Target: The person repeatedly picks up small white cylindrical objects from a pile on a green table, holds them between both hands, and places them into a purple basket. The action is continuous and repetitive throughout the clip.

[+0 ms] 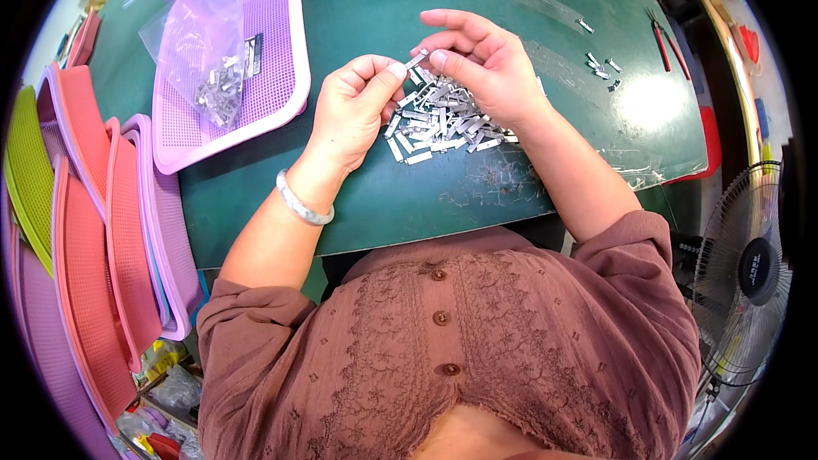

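Between my two hands is a small silver metal piece [417,60], narrow and oblong. My left hand [354,106], with a pale bangle on the wrist, pinches its left end between thumb and curled fingers. The thumb of my right hand [494,68] meets the right end, its other fingers bent, the index finger raised. Right below both hands lies a loose pile of similar metal pieces [447,119] on the green table [366,204]. Fingertip contact on the far side of the held piece is hidden.
A lilac perforated basket [294,51] on the left holds a clear bag [217,77] of metal parts. Several small parts [599,66] lie at the right, near red-handled pliers [669,47]. Stacked baskets [94,247] stand left of the table; a fan [741,273] stands right.
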The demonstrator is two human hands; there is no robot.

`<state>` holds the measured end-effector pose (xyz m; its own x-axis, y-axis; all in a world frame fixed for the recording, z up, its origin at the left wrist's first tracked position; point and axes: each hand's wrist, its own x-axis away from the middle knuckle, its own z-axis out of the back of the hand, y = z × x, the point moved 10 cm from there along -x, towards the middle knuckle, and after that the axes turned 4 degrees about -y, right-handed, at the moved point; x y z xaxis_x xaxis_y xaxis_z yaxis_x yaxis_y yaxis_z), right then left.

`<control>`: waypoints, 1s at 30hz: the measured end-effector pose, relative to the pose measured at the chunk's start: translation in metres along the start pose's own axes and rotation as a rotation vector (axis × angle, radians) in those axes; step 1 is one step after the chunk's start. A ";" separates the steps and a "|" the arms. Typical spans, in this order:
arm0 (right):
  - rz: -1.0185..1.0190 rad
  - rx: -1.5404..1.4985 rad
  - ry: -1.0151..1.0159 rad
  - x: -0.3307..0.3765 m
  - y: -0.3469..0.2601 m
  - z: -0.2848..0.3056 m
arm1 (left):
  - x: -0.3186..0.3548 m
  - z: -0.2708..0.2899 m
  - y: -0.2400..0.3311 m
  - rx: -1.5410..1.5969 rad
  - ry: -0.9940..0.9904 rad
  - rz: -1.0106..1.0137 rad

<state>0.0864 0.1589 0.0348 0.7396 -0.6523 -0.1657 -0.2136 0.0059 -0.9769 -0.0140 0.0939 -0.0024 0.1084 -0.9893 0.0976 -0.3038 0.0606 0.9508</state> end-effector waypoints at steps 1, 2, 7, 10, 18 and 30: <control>-0.006 -0.004 0.001 0.000 0.000 0.000 | 0.000 0.000 0.000 -0.004 -0.002 -0.002; -0.012 -0.008 0.002 0.001 0.000 0.000 | 0.000 0.000 0.001 -0.007 -0.003 -0.004; -0.040 0.033 0.010 0.001 0.000 0.001 | 0.002 0.001 0.003 -0.057 0.023 -0.029; -0.048 0.046 0.009 0.001 0.001 0.000 | 0.003 0.002 0.010 -0.125 0.052 -0.082; -0.022 0.034 -0.011 0.001 0.000 -0.001 | 0.007 0.005 0.027 -0.342 0.105 -0.268; 0.060 0.087 -0.034 0.001 -0.005 -0.005 | 0.010 0.003 0.034 -0.351 0.124 -0.348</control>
<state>0.0854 0.1540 0.0405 0.7490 -0.6226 -0.2269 -0.2028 0.1106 -0.9730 -0.0258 0.0853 0.0301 0.2642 -0.9370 -0.2287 0.1044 -0.2080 0.9725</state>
